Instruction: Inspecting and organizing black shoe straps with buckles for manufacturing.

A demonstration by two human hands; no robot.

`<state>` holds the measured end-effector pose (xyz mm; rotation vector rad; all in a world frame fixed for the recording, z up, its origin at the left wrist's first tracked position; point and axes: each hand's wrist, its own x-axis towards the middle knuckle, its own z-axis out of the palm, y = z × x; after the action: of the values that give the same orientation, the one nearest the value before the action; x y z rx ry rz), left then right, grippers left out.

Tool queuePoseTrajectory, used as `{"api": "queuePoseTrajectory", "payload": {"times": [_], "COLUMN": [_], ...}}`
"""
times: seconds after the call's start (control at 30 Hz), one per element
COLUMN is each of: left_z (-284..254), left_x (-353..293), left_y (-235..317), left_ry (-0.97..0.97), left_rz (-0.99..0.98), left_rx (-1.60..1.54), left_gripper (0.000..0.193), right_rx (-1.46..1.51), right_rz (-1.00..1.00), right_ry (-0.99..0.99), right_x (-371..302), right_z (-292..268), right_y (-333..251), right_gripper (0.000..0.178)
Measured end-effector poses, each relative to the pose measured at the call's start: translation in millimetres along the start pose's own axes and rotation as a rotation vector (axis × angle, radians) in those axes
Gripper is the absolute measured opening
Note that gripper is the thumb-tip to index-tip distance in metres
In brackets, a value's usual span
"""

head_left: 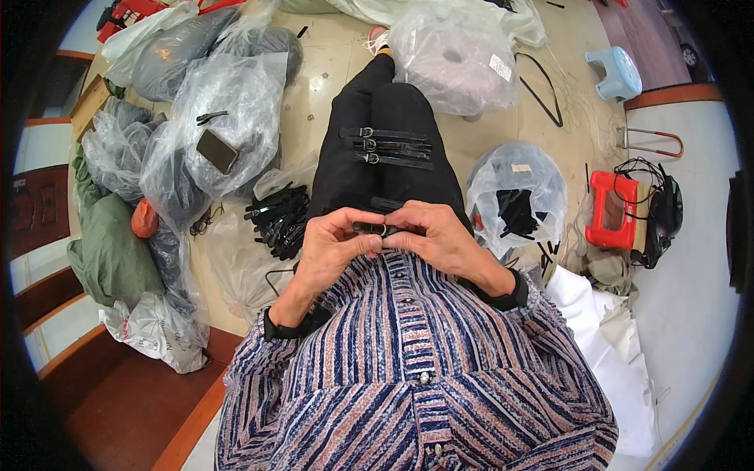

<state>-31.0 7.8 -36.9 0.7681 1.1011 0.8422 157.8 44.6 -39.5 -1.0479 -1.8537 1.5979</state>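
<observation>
Close to my belly, both hands meet on a small black buckle strap [367, 228]. My left hand [338, 239] pinches one end between thumb and fingers. My right hand [432, 235] grips the other end, its fingers covering much of the strap. Across my thighs lie several more black straps [393, 146] with shiny metal buckles, roughly side by side. Left of my legs is a pile of black straps [281, 221]. To the right, an opened clear plastic bag [542, 169] has black strap pieces [517, 213] inside.
Big plastic bags [228, 102] fill the left, with a phone [217, 151] on one. A large wrapped bundle [452, 59] lies ahead. At right are a blue stool [615, 72], a red plastic case [609, 210] and white sheeting [601, 337].
</observation>
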Motion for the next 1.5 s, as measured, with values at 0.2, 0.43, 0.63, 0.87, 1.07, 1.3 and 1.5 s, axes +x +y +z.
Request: {"api": "queuePoseTrajectory", "payload": {"times": [0.2,0.43,0.63,0.87,1.07,1.3,1.5], "left_z": [-2,9,11,16,21,24,25], "left_x": [-11,-35,-37,-40,-40,-39,-38], "left_y": [3,-6,-11,-13,-10,-12,-14], "left_ry": [-0.035,-0.037,-0.027,-0.064,-0.004,0.021,0.018], "left_rz": [-0.056,-0.181,-0.156,-0.15,-0.179,-0.159,-0.159], "left_rx": [-0.059,-0.108,-0.275,-0.18,-0.123,-0.127,-0.121], "left_gripper": [0.024,0.029,0.025,0.025,0.025,0.025,0.024], "right_rx": [0.222,0.409,0.398,0.366,0.487,0.533,0.48], "right_rz": [0.434,0.464,0.427,0.369,0.444,0.42,0.411], "right_ry": [-0.205,-0.308,-0.248,-0.184,-0.18,-0.182,-0.194], "right_x": [-11,-31,-36,-40,-40,-44,-40], "right_z": [-9,-2,6,9,9,13,12], "right_y": [-20,-16,-12,-13,-15,-7,-9], "right_gripper": [0.018,0.017,0.02,0.023,0.024,0.023,0.023]}}
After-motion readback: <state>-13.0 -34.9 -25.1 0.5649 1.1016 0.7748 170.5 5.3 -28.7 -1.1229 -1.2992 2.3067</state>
